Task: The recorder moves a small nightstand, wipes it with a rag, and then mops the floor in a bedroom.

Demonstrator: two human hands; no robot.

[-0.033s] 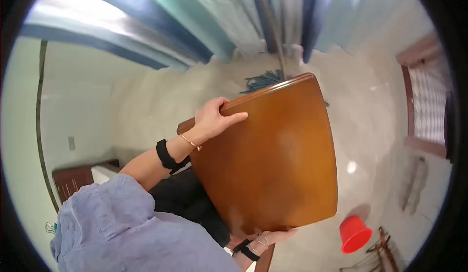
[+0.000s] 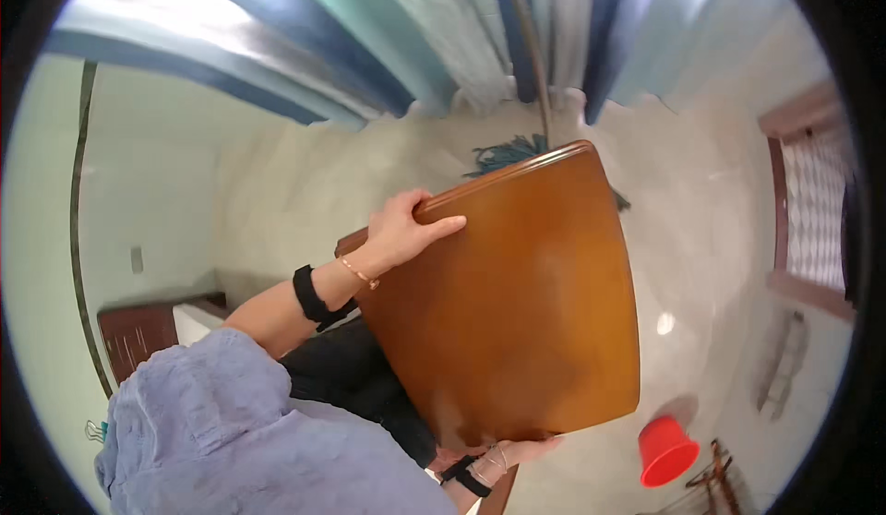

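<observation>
Both my hands hold a broad, glossy brown wooden panel (image 2: 517, 303) with rounded corners, like a chair seat or small tabletop. Its moulded far edge tilts up toward the right. My left hand (image 2: 406, 229) grips that edge near its left end, thumb lying on top and fingers curled over the rim. At the near edge, my right hand (image 2: 519, 450) supports the panel from beneath, its fingers partly hidden. A strip of brown wood (image 2: 501, 495) shows below my right wrist; whether it joins the panel I cannot tell.
A mop (image 2: 508, 153) with dark teal strands stands beyond the panel, before blue and green curtains (image 2: 388, 35). To the right are a red bucket (image 2: 666, 450) and a brown rack-like object (image 2: 715, 483). Dark wooden furniture (image 2: 138, 335) stands at the left wall.
The surroundings have shifted slightly in view, with the mop and curtains a little further right. My grip on the panel stays the same.
</observation>
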